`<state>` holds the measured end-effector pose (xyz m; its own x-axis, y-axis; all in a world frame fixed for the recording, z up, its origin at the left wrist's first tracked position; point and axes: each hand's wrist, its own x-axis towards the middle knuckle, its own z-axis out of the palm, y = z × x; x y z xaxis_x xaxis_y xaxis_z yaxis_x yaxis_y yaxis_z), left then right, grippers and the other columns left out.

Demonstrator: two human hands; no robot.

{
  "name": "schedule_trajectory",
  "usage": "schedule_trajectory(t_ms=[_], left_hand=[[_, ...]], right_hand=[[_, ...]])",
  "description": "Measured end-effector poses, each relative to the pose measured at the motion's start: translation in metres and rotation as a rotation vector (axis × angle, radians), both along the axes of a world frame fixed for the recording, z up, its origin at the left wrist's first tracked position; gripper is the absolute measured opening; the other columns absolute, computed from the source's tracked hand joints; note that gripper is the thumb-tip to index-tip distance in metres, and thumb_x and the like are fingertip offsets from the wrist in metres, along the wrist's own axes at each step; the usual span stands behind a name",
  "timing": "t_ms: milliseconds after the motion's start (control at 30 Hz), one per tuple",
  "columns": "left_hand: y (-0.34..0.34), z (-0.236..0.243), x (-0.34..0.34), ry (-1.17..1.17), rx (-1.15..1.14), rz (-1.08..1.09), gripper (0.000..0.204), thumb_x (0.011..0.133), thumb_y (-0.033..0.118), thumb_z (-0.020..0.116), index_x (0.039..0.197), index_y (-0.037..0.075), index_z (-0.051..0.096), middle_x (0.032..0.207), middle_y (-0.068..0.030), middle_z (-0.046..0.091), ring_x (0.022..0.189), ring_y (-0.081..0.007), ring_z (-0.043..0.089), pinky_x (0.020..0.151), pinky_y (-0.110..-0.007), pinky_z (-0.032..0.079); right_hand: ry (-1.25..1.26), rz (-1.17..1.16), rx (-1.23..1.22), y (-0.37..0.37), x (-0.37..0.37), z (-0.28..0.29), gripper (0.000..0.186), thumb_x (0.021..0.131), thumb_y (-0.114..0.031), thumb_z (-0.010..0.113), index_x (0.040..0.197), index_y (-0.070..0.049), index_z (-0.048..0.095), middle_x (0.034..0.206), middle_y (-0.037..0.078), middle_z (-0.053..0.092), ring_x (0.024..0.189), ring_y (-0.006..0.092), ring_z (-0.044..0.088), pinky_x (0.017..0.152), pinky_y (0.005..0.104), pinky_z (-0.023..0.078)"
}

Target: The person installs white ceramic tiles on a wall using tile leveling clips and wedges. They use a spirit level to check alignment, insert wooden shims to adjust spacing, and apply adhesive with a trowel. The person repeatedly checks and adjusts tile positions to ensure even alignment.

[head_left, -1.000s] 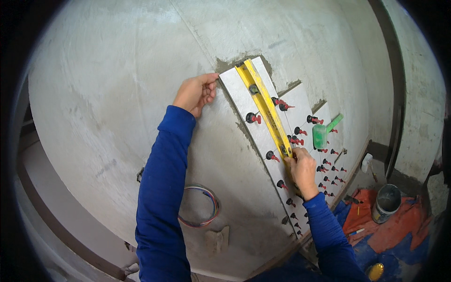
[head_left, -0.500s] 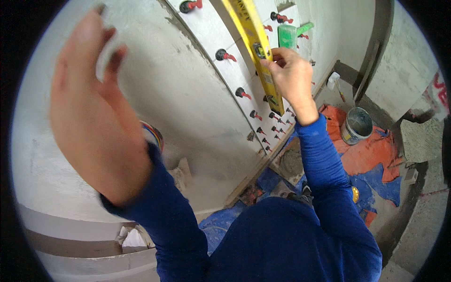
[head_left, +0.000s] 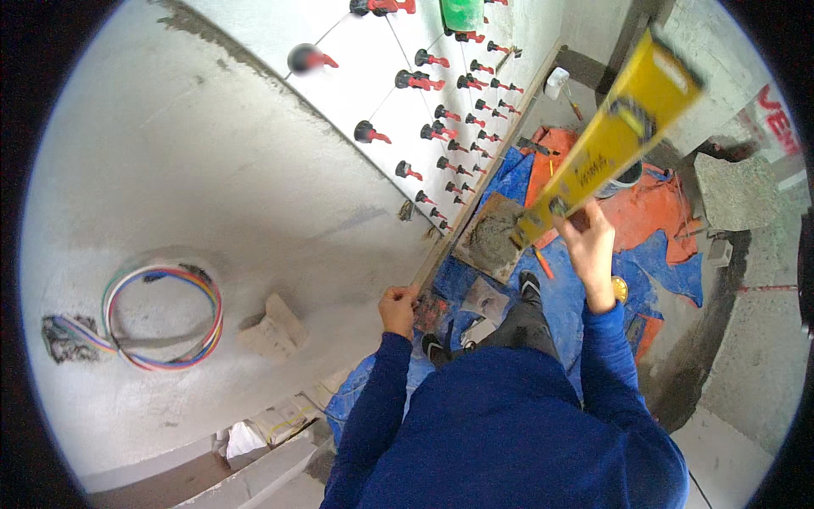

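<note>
My right hand grips a yellow spirit level near its lower end. The level slants up and to the right, over the tarps and partly in front of a bucket, apart from the wall. My left hand is closed, fingers curled together, beside the foot of the wall; anything inside it is hidden. White tiles cover the far part of the wall, with rows of red-and-black tile levelling clips in their joints. At the top edge a green block-shaped thing is against the tiles, partly cut off.
A coil of coloured wires sticks out of the bare wall. Mortar lies on a board by my feet. Blue tarp and orange tarp cover the floor, with a bucket and a white-headed mallet farther off.
The spirit level has come away from the tiles and swung right in my right hand. My left hand has dropped from the upper left to near my waist, and its fingers have closed.
</note>
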<state>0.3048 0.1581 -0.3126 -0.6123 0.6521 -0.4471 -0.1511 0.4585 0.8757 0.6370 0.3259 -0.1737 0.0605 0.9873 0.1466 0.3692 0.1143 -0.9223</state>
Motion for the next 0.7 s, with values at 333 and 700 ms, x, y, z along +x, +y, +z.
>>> schedule_trajectory(t_ms=[333, 700], left_hand=[[0.106, -0.269, -0.017, -0.942, 0.108, 0.539, 0.046, 0.101, 0.022, 0.071, 0.131, -0.006, 0.050, 0.117, -0.0210, 0.058, 0.098, -0.0319, 0.067, 0.090, -0.044, 0.065], [0.183, -0.354, -0.040, -0.891, 0.227, 0.721, 0.032, 0.095, 0.011, 0.075, 0.125, 0.003, 0.065, 0.112, -0.0171, 0.065, 0.104, -0.0272, 0.067, 0.091, -0.038, 0.064]], right_hand=[[0.035, -0.096, -0.282, -0.052, 0.084, -0.103, 0.027, 0.095, -0.002, 0.075, 0.120, 0.003, 0.067, 0.105, 0.005, 0.074, 0.096, 0.0125, 0.067, 0.087, 0.0302, 0.055], [-0.091, 0.025, -0.382, -0.041, 0.119, -0.139, 0.030, 0.095, 0.002, 0.074, 0.123, 0.003, 0.066, 0.115, 0.008, 0.073, 0.105, 0.0160, 0.069, 0.095, 0.0325, 0.054]])
